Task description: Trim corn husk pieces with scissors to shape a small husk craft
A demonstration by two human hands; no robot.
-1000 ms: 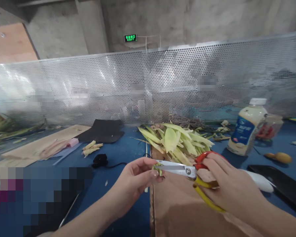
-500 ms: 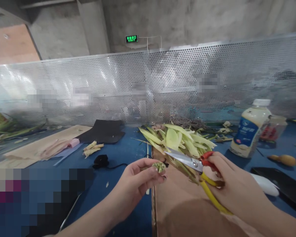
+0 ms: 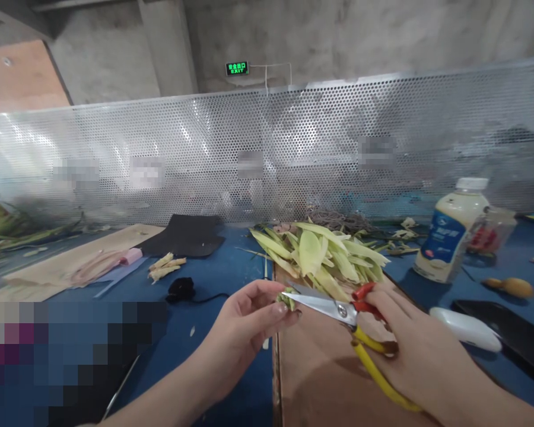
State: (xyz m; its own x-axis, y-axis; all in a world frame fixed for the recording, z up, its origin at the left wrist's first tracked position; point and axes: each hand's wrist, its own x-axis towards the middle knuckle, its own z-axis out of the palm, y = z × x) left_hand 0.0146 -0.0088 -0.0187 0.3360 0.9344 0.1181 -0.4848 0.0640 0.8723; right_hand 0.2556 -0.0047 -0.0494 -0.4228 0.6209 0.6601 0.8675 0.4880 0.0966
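My left hand (image 3: 253,317) pinches a small green bundle (image 3: 283,298) between thumb and fingers; it looks like rolled or knotted plant strips, partly hidden by the fingers and a blade. My right hand (image 3: 420,341) is wrapped round the handles of a pair of scissors (image 3: 327,305), one handle red and the other yellow. The blades point left, and their tips are at the green bundle. Whether they are cutting into it I cannot tell. Beyond the scissors lies a heap of pale green husk leaves (image 3: 324,252).
A brown board (image 3: 320,379) lies on the blue table (image 3: 240,385). On the right stand a bottle (image 3: 449,231), a small gourd (image 3: 511,287), a white object (image 3: 465,329) and a black one (image 3: 511,338). Black yarn (image 3: 181,289) and pale husk pieces (image 3: 165,267) lie left.
My right hand has brought the scissors left and slightly down, so the tips now reach the green bundle. The left hand has stayed nearly in place.
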